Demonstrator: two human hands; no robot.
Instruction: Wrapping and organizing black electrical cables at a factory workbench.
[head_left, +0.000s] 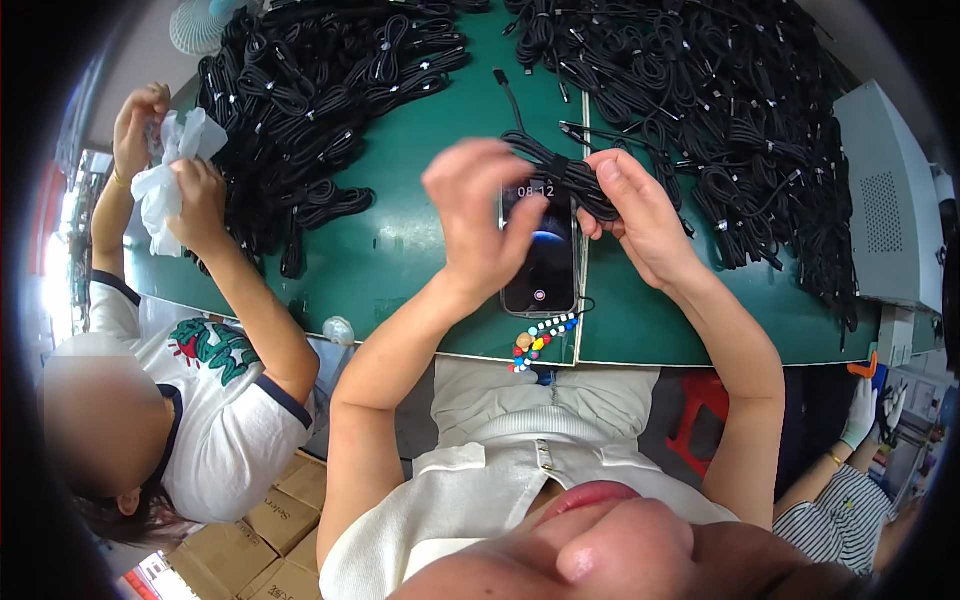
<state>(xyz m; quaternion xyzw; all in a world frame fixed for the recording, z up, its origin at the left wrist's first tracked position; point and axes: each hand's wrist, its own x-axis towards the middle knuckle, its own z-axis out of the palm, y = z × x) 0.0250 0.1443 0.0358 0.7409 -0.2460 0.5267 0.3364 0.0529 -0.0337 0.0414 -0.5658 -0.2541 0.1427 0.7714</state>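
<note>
slanting away leftward: cable bundle (576, 178), plug (499, 75) foremost

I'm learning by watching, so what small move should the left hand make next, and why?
Probably bring the left hand onto the black cable bundle to help steady it: the right hand appears to grip it alone, while the blurred left is close by, open and seemingly holding nothing.

Cable workshop or small factory floor: shared green bench (400, 275), black cables (290, 110) bundled and heaped both sides, cardboard cartons (235, 550), grey vented case (885, 200), co-workers (205, 440) flanking.
</note>
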